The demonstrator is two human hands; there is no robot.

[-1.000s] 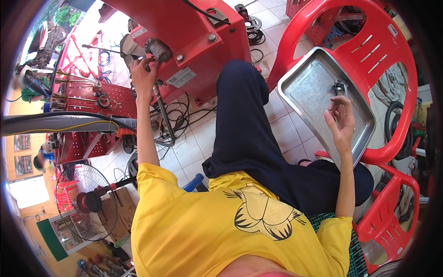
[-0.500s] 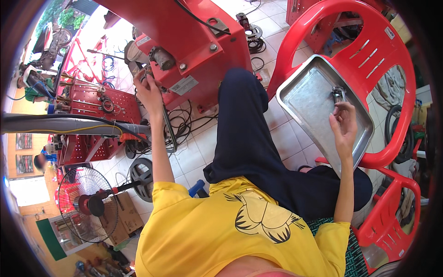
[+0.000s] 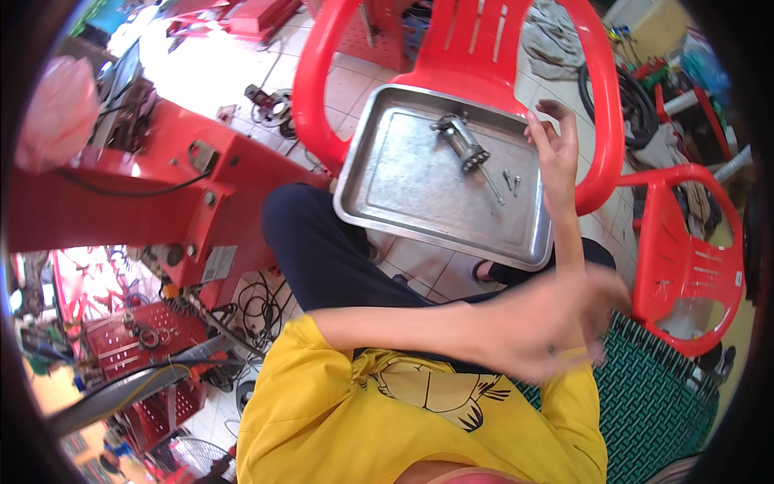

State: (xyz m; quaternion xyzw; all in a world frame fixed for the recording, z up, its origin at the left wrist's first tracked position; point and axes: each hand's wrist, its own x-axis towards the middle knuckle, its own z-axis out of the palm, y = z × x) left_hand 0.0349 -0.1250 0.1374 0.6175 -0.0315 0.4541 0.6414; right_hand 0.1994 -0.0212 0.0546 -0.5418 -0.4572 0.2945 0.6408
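A silver rectangular metal tray (image 3: 387,224) rests on the seat of a red plastic chair. In it lies a metal cylindrical part (image 3: 465,143) with toothed or bolted ends, set at a slant. A thin rod or long bolt (image 3: 493,185) and two small screws (image 3: 512,181) lie beside it. My right hand (image 3: 558,149) is raised at the tray's right side, its fingers loosely bent and apart, holding nothing that I can see. Across my lap reaches my left hand (image 3: 556,323), over to my right forearm; motion smears its fingers, so their grip is unclear.
The red chair (image 3: 605,105) has its arms around the tray. Further right stand another red chair (image 3: 693,250) and a green woven seat (image 3: 661,395). A big red machine (image 3: 129,185) with cables is on my left. A black tyre (image 3: 625,109) lies beyond the chair.
My left hand has left the red machine and swung right across my body. My right hand has let go of the cylindrical part and moved to the tray's side. The view has turned right.
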